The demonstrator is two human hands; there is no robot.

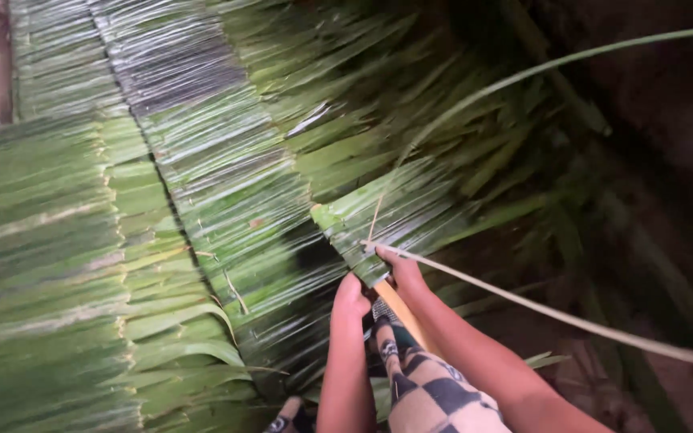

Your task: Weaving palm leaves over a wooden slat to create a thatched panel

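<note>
A folded green leaf strip [362, 232] lies at the near end of the leaf panel [234, 184], just beyond both hands. The right hand [401, 269] clamps its grip on a pale rib [571, 319] — running right — while the left hand [351, 297] is closed beside it; on what, I cannot tell.

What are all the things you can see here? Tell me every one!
leaf panels: several overlapping rows of folded leaves, green, filling the left and middle.
loose leaves: many, dark green, in a heap at upper right.
long stem: one, pale green, curving across the top right.
thin strip: one, pale tan, running from the hands to the right edge.
checked cloth: one, dark and cream, bottom middle between the arms.
left hand: one, pressed on the edge of a leaf panel.
right hand: one, at the near end of the thin strip; grip unclear.
</note>
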